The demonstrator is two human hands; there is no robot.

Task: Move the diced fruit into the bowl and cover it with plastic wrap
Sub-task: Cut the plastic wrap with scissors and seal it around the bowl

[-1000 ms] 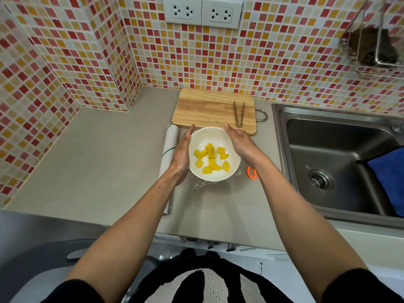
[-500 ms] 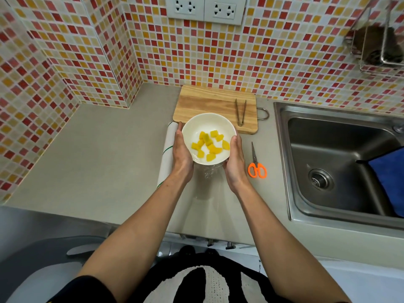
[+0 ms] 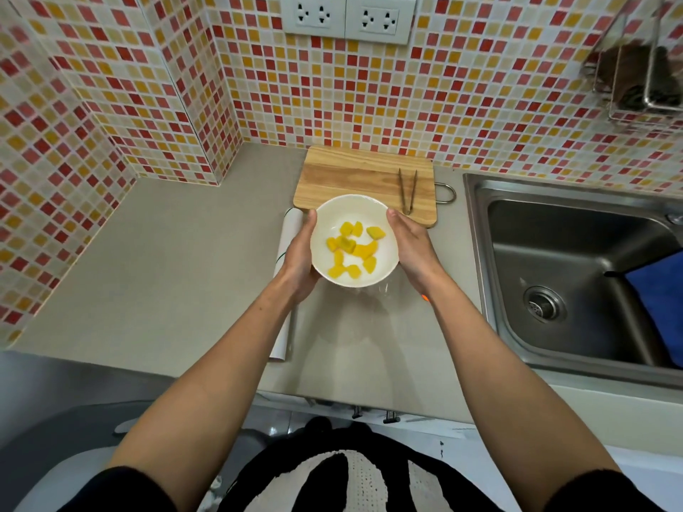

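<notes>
A white bowl [image 3: 373, 212] holds several yellow diced fruit pieces [image 3: 353, 249]. Clear plastic wrap seems to lie over it, with a crumpled tail [image 3: 373, 291] hanging at its near side. My left hand [image 3: 299, 258] cups the bowl's left side and my right hand [image 3: 412, 249] cups its right side. The bowl is held over the counter, just in front of the wooden cutting board [image 3: 354, 175]. A white roll of plastic wrap [image 3: 286, 230] lies on the counter, partly hidden under my left hand and forearm.
Metal tongs [image 3: 406, 190] lie on the board's right part. An orange bit of the scissors [image 3: 425, 298] peeks out beside my right wrist. A steel sink [image 3: 576, 271] with a blue cloth [image 3: 661, 297] is at the right. Tiled walls enclose the back and left.
The bowl has shifted a little nearer and to the right in my hands, and the fruit pieces have slid apart inside it. My right forearm now covers most of the scissors.
</notes>
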